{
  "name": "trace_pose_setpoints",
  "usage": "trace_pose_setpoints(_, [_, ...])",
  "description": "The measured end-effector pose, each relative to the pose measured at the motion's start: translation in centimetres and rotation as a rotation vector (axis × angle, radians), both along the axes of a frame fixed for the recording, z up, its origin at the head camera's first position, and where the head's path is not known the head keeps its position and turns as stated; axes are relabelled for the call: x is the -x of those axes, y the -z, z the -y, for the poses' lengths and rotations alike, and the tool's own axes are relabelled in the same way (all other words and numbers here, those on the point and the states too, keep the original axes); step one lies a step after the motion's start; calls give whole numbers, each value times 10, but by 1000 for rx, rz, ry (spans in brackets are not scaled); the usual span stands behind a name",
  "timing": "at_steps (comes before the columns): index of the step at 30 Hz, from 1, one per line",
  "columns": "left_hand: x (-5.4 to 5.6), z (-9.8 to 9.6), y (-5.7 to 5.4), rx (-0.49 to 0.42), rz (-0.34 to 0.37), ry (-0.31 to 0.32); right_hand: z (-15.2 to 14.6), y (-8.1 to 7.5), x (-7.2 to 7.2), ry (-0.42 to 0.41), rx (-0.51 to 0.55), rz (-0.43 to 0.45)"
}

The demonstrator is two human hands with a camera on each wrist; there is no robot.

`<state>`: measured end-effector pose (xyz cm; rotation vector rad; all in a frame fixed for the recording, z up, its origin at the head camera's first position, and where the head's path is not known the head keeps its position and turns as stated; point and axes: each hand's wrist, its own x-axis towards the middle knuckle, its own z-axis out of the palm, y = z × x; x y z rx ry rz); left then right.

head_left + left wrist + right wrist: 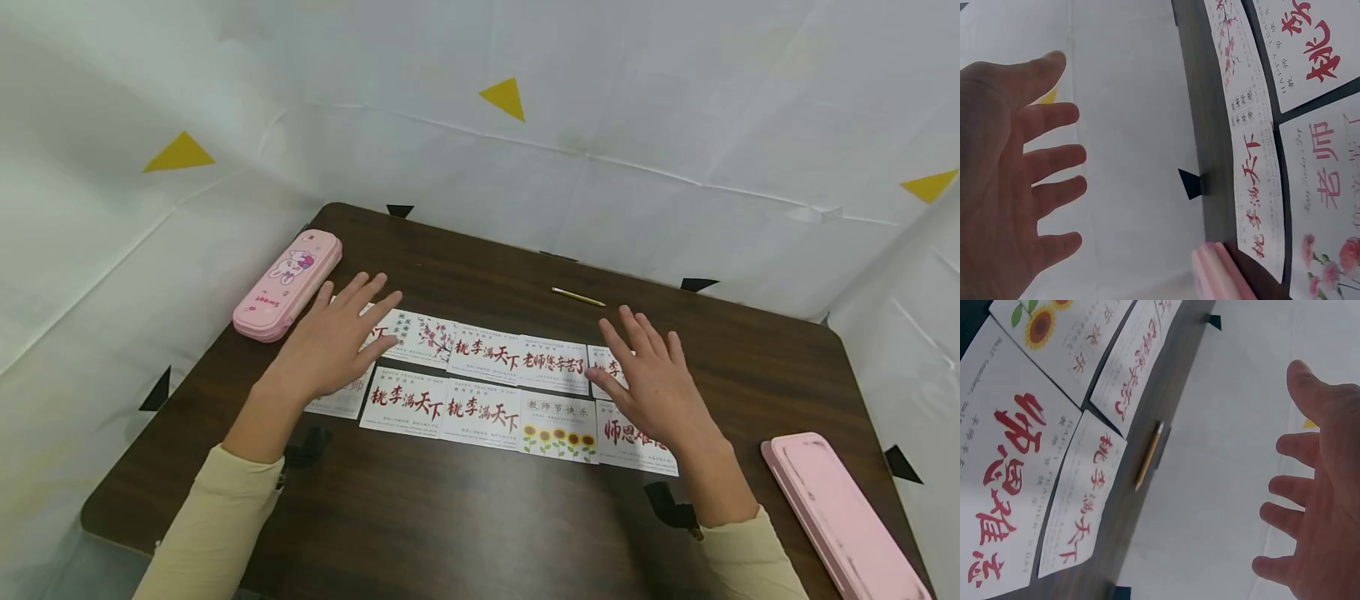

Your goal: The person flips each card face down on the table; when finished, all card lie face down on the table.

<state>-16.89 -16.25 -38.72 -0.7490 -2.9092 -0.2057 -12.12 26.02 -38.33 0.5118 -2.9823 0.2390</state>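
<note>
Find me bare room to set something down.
Bare tabletop shows on the near side of the cards, between the sleeves, and beyond the cards, either side of the pencil. Crowded: the card rows under the left hand and right hand, with a pink case at left.

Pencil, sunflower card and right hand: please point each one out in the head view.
Pencil [578, 297], head view: middle of its yellow shaft.
Sunflower card [558, 427], head view: middle of its printed face.
Right hand [655, 386], head view: back of the hand.

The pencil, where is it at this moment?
In the head view, the pencil lies right of centre on the table, beyond the cards, near the right hand.
</note>
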Motion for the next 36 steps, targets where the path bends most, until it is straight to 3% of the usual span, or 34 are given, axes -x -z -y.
trace_pose_setpoints(6, [2,13,8,-180,30,-101,12,-2,1,4,113,-21])
trace_pose_setpoints(9, [4,21,12,-287,64,-195,28,-3,3,22,276,25])
trace_pose_setpoints(13, [8,30,20,-372,148,-321,59,3,9,17,571,131])
trace_pose_setpoints(16, [12,35,27,-401,207,-374,89,12,18,-16,813,272])
trace_pose_setpoints(20, [20,38,38,-416,234,-409,132,30,32,-28,1120,550])
trace_pose_setpoints(26, [29,39,50,-380,283,-434,189,59,52,14,1467,905])
trace_pose_setpoints(31, [32,38,53,-351,290,-438,219,75,61,18,1657,1032])
trace_pose_setpoints(36, [35,37,55,-326,316,-458,237,81,68,44,1772,1076])
